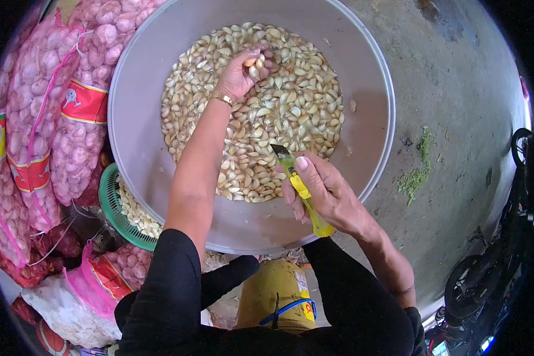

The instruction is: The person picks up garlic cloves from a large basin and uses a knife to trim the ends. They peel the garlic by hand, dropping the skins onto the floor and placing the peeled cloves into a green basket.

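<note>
A wide grey tub (362, 142) holds a great many garlic cloves (279, 118) lying in water. My left hand (243, 74) is over the far part of the tub, its fingers curled around a few garlic cloves (256, 64). Nearer to me, above the tub's front right side, my right hand (323, 193) grips a yellow utility knife (305, 196). The knife's dark blade (280, 151) is out and points up and to the left, towards the cloves.
Pink net sacks of garlic bulbs (41, 107) stand close along the tub's left side. A green basket (110, 204) of peeled cloves sits partly beneath the tub's rim. A yellow container (273, 291) stands between my legs. Green scraps (418, 169) lie on the concrete floor, and motorbikes (486, 279) are at right.
</note>
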Demonstrator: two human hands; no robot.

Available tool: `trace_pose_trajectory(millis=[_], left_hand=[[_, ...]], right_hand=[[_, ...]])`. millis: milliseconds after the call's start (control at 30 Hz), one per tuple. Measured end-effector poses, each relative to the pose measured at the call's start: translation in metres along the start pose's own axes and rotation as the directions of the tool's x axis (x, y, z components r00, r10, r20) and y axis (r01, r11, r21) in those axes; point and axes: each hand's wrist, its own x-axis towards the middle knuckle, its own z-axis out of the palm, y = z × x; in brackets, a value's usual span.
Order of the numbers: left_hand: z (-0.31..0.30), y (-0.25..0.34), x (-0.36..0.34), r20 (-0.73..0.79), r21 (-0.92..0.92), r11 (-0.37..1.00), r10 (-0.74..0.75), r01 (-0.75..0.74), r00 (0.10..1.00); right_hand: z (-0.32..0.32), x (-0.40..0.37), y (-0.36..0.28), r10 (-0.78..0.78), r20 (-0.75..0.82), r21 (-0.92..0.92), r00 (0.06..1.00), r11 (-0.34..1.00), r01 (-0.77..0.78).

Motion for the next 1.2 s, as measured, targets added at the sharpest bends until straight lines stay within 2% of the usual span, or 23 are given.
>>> trace_pose_trajectory(millis=[33, 100, 133, 200, 233, 267, 300, 333, 467, 600, 633, 667, 700, 733, 767, 800, 867, 933, 1000, 1067, 1133, 1167, 1200], left_hand=[[-0.001, -0.002, 0.005, 0.001, 0.0, 1.0, -0.001, 0.001, 1.0], [0.0, -0.008, 0.016, -0.208, 0.273, 0.962, 0.065, -0.006, 0.976], [0.012, -0.007, 0.016, -0.206, 0.274, 0.962, 0.065, -0.006, 0.976], [0.033, -0.007, 0.019, -0.281, 0.762, 0.647, 0.272, 0.041, 0.92], [0.025, -0.011, 0.034, -0.107, 0.904, 0.422, 0.381, -0.07, 0.918], [0.015, -0.019, 0.043, -0.106, 0.904, 0.422, 0.379, -0.07, 0.919], [0.026, -0.017, 0.046, -0.128, 0.99, 0.106, 0.347, 0.097, 0.929], [0.036, -0.015, 0.049, -0.16, 0.943, -0.229, 0.325, 0.242, 0.932], [0.049, -0.013, 0.056, -0.209, 0.921, -0.271, 0.26, 0.279, 0.943], [0.049, -0.012, 0.052, -0.147, 0.951, -0.238, 0.21, 0.197, 0.967], [0.048, -0.014, 0.045, -0.143, 0.987, 0.111, 0.248, 0.118, 0.958], [0.048, -0.014, 0.038, -0.151, 0.897, 0.442, 0.287, 0.01, 0.946], [0.044, -0.013, 0.03, -0.151, 0.898, 0.441, 0.287, 0.01, 0.946], [0.036, -0.011, 0.021, -0.14, 0.7, 0.714, 0.148, -0.008, 0.979], [0.029, -0.008, 0.013, -0.079, 0.423, 0.906, 0.02, 0.015, 0.997], [0.022, -0.005, 0.006, -0.079, 0.424, 0.905, 0.02, 0.016, 0.997], [0.012, -0.003, -0.005, 0.065, 0.274, 0.957, -0.117, 0.095, 0.991], [0.02, -0.006, -0.018, 0.043, 0.248, 0.966, -0.08, 0.067, 0.996], [0.028, -0.006, -0.022, -0.101, 0.171, 0.97, -0.156, 0.171, 0.983], [0.028, -0.011, -0.014, -0.109, 0.183, 0.968, -0.154, 0.173, 0.982], [0.036, -0.016, -0.005, -0.235, 0.528, 0.836, -0.024, 0.148, 0.972], [0.041, -0.021, -0.001, -0.339, 0.611, 0.774, 0.068, 0.165, 0.938], [0.039, -0.022, 0.003, -0.339, 0.61, 0.775, 0.068, 0.165, 0.938]], right_hand=[[-0.001, 0.0, 0.001, 0.0, -0.002, 0.0, 1.0, 1.0, 0.0], [-0.002, -0.001, 0.002, -0.017, -0.015, -0.01, 1.0, 1.0, 0.016], [-0.003, -0.001, 0.002, -0.018, -0.017, -0.01, 1.0, 1.0, 0.017], [-0.003, -0.002, 0.002, -0.014, -0.03, -0.013, 0.999, 1.0, 0.014], [-0.004, -0.002, 0.003, -0.015, -0.031, -0.013, 0.999, 1.0, 0.014], [-0.004, -0.002, 0.004, -0.021, -0.026, -0.004, 0.999, 1.0, 0.021], [-0.005, -0.001, 0.005, -0.029, -0.022, 0.003, 0.999, 1.0, 0.029], [-0.006, -0.002, 0.004, -0.029, -0.023, 0.002, 0.999, 1.0, 0.029], [-0.008, -0.002, 0.007, -0.041, -0.037, -0.011, 0.998, 0.999, 0.041], [-0.012, -0.003, 0.01, -0.054, -0.055, -0.002, 0.997, 0.999, 0.054], [-0.013, -0.004, 0.01, -0.055, -0.054, 0.0, 0.997, 0.999, 0.055], [-0.013, -0.004, 0.01, -0.063, -0.055, 0.006, 0.996, 0.998, 0.063], [-0.014, -0.005, 0.01, -0.071, -0.058, 0.012, 0.996, 0.997, 0.071], [-0.014, -0.005, 0.01, -0.071, -0.057, 0.013, 0.996, 0.997, 0.072], [-0.014, -0.006, 0.008, -0.07, -0.05, 0.0, 0.996, 0.998, 0.071], [-0.014, -0.006, 0.008, -0.069, -0.044, -0.011, 0.997, 0.998, 0.069], [-0.013, -0.006, 0.009, -0.079, -0.045, -0.013, 0.996, 0.997, 0.078], [-0.012, -0.006, 0.01, -0.087, -0.045, -0.015, 0.995, 0.996, 0.087], [-0.011, -0.006, 0.01, -0.085, -0.051, -0.034, 0.995, 0.996, 0.083], [-0.009, -0.005, 0.008, -0.081, -0.054, -0.042, 0.995, 0.996, 0.079], [-0.008, -0.004, 0.007, -0.078, -0.058, -0.051, 0.995, 0.996, 0.075], [-0.009, -0.003, 0.008, -0.087, -0.056, -0.05, 0.995, 0.995, 0.085], [-0.009, -0.003, 0.009, -0.096, -0.056, -0.048, 0.994, 0.995, 0.093]])
